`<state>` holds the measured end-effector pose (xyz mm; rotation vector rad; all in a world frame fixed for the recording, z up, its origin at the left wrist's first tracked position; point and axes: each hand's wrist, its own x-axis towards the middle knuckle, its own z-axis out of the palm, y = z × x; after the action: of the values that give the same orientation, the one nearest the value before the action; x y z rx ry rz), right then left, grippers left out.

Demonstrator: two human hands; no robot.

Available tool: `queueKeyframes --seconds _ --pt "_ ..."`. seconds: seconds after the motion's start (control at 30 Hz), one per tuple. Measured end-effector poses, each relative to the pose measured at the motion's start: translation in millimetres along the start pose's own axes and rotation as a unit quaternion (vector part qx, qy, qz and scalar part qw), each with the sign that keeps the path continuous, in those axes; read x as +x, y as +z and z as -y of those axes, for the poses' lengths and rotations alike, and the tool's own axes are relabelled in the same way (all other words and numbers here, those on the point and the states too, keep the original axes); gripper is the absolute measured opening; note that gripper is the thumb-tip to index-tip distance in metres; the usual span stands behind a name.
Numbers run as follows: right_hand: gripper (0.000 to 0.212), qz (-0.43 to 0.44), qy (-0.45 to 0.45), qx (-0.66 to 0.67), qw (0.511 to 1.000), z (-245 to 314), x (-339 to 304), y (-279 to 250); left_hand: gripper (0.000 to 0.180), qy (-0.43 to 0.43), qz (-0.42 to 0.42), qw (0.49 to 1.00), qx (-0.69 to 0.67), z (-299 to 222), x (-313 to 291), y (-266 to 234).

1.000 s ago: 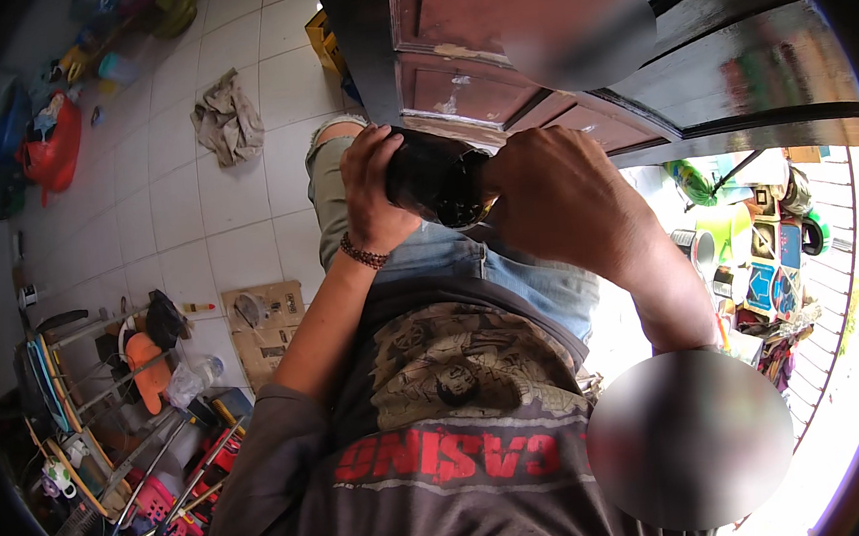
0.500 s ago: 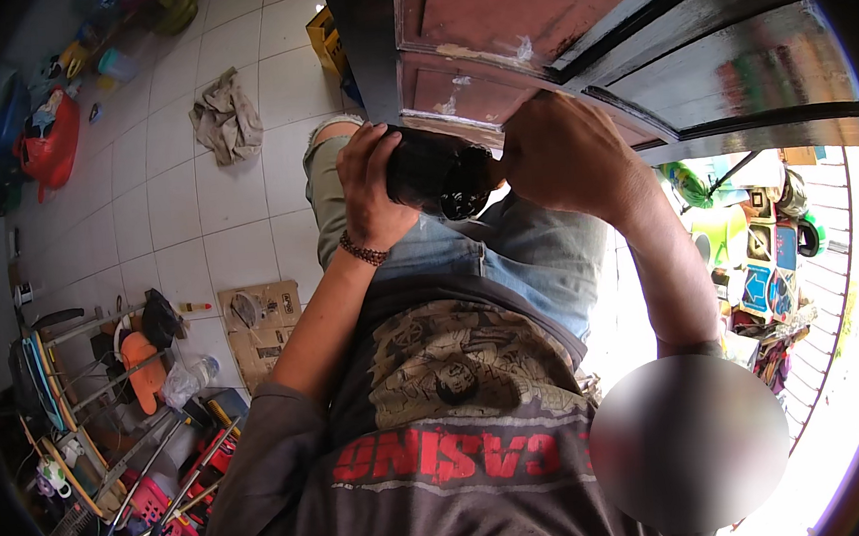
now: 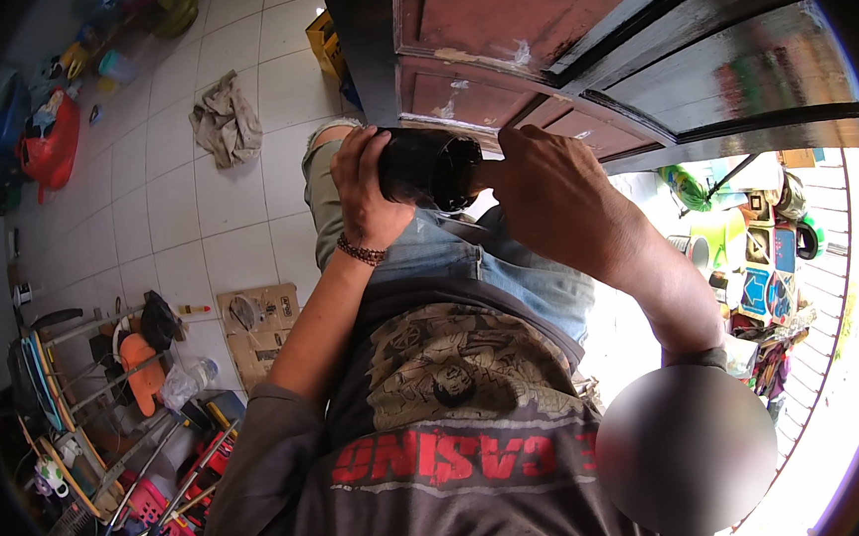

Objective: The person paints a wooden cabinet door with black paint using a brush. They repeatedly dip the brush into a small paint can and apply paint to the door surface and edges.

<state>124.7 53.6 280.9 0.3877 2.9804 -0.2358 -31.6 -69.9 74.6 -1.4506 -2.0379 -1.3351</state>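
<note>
My left hand (image 3: 366,193) wraps round a black paint can (image 3: 413,170), tilted on its side above my lap with its open mouth toward the right. Dark, glossy paint coats the rim and the inside. Closed at that mouth is my right hand (image 3: 553,185), gripping what looks like a paintbrush (image 3: 486,175); only a short brown part shows, and the bristle end is hidden in the can. Just beyond both hands stands a panelled door (image 3: 521,13), partly dull reddish brown and partly shiny black.
A crumpled grey cloth (image 3: 226,120) lies on the white tiled floor (image 3: 176,201). To the left are a red plastic bag (image 3: 49,145), a flat piece of cardboard (image 3: 263,329) and a metal rack (image 3: 105,330) with sandals. A yellow crate (image 3: 326,44) stands by the door; piled goods (image 3: 763,265) lie at right.
The can has shifted slightly left and its mouth has turned a little. My right hand has dropped lower and drawn slightly left, staying at the can's opening.
</note>
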Motion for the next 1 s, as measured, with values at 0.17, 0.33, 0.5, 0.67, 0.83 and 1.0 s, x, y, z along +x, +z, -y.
queueKeyframes --seconds 0.17,0.33,0.5,0.67,0.83,1.0 --pt "0.03 0.053 -0.003 -0.019 0.998 -7.2 -3.5 -13.9 0.069 -0.002 0.01 1.0 0.01 -3.1 0.5 -1.4" --pt "0.028 -0.01 -0.014 0.01 1.0 -3.2 1.0 -15.5 0.069 -0.01 0.002 1.0 0.013 -1.3 0.3 0.1" --pt "0.028 0.054 -0.021 -0.033 0.998 -8.9 12.5 0.8 0.068 0.004 0.009 1.0 0.004 -2.8 0.6 -1.3" --pt "0.022 0.06 -0.025 -0.045 0.997 -6.1 16.8 -15.1 0.069 -0.004 0.017 1.0 -0.001 -0.4 -1.4 0.4" --pt "0.017 0.062 -0.031 -0.086 0.994 -4.0 18.8 1.3 0.067 -0.005 0.018 1.0 -0.006 -5.1 1.3 -2.9" --pt "0.016 0.021 -0.015 -0.02 0.999 -14.0 19.8 -20.6 0.066 -0.009 0.013 1.0 0.014 -1.7 -2.7 -2.3"
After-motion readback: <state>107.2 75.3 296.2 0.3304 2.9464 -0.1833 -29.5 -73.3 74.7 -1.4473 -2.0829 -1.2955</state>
